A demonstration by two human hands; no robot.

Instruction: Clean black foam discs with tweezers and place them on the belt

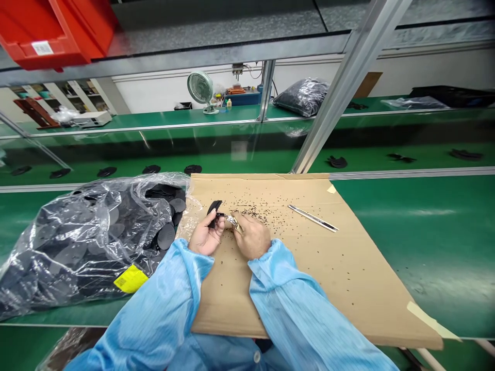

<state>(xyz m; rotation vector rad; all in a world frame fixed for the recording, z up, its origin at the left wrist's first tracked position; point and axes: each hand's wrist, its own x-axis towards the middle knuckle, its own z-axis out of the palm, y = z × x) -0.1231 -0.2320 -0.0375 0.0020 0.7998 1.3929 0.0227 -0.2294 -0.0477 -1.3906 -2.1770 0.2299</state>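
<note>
Above the cardboard (309,293), nearer its far left corner than its near edge, both hands are engaged. The left hand (207,236) pinches a black part (214,211) between thumb and fingers, the part raised clear of the cardboard. The right hand (252,237) is clenched round a pair of pliers (232,221), the jaws pointing left at the part; whether they bite on it cannot be told.

Along the left edge of the cardboard lies a clear bag (46,270), overlapping that edge towards the far corner. Contents: many flat, rounded black pieces (166,236), heaped loosely and most plainly seen on the side facing the cardboard. A yellow label (130,279) is on its near side.

Dark specks (255,210) are scattered on the cardboard, thickest beyond the right hand. A slim knife (313,218) lies near the far right corner, at a slant. Tape (431,319) crosses the near right corner onto the green bench (402,221).

Beyond the bench's far edge, black items (151,169) lie in a spaced row. Further back, a second bag (302,97) is filled with dark contents, not identifiable. Overhead at left, a red bin (88,33) bears a white label (42,48); its contents cannot be determined.
</note>
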